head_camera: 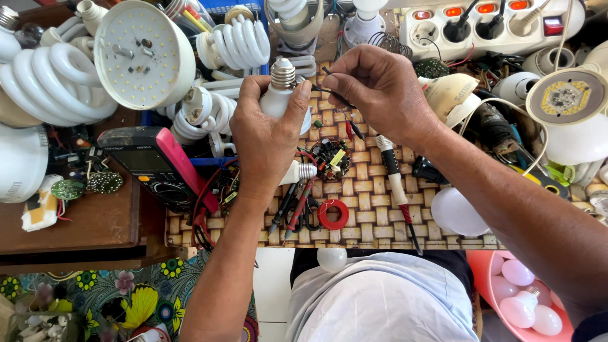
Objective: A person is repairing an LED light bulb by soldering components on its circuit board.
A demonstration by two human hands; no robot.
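My left hand (269,136) is wrapped around a white bulb body (276,100) with its silver screw cap pointing up. My right hand (379,88) is pinched on a thin black wire (334,95) that runs toward the bulb's cap. Both hands are raised above a woven mat (364,202). Below them on the mat lie a small circuit board (331,158), a red roll of tape (333,214), test probes (294,209) and a soldering iron (396,183).
A black and pink multimeter (155,166) lies on a wooden table (76,221) at the left. Spiral lamps (50,79) and a round LED panel (142,54) crowd the back left. A white power strip (487,25) is at the back right. A pink tub of bulbs (525,294) stands low right.
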